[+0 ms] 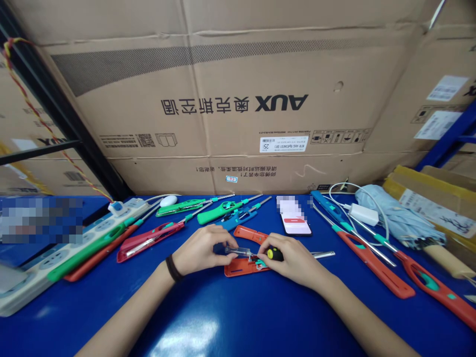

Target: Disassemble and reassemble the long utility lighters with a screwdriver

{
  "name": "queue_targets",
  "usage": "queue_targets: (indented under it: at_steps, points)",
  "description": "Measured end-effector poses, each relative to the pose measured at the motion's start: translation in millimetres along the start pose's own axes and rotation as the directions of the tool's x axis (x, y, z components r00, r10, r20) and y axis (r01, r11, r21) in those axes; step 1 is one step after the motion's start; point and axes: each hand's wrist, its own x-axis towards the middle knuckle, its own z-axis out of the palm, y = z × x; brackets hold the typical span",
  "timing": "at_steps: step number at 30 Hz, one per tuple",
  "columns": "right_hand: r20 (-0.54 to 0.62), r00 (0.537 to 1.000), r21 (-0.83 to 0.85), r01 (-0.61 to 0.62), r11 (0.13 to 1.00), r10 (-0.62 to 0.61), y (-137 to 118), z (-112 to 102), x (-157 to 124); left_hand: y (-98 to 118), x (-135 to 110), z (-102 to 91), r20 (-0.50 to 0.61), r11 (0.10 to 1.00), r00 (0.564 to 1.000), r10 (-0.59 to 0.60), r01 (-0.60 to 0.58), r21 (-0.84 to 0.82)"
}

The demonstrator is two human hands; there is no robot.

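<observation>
My left hand [201, 250] is closed, pinching a small clear tube [242, 251], which looks like a lighter's fuel tank, between thumb and fingertips. Tucked in my closed right hand [293, 255] is a screwdriver with a yellow and black handle [275, 254]. My right fingertips meet the tube's right end; whether they grip it too I cannot tell. Below both hands lies the opened orange shell half [236, 269] of a long-necked lighter, with green and white parts inside and a metal barrel [324, 255] pointing right. Just behind the tube rests the other orange shell half [247, 232].
Green lighters [211, 214], a blue one [238, 219] and a red one [152, 239] lie behind and left. A phone [293, 218] is at the back. More orange lighters [375, 265] lie right, by a white charger [363, 214] and umbrella [401, 210]. A power strip [59, 258] runs along the left.
</observation>
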Motion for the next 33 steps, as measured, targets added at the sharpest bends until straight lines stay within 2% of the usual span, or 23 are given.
queue_targets:
  at_steps: [33]
  points:
    - [-0.005,1.000,0.011,0.000,1.000,0.000,0.4,0.5,-0.4,2.4,0.1,-0.8,0.011,1.000,1.000,-0.018,0.018,-0.002]
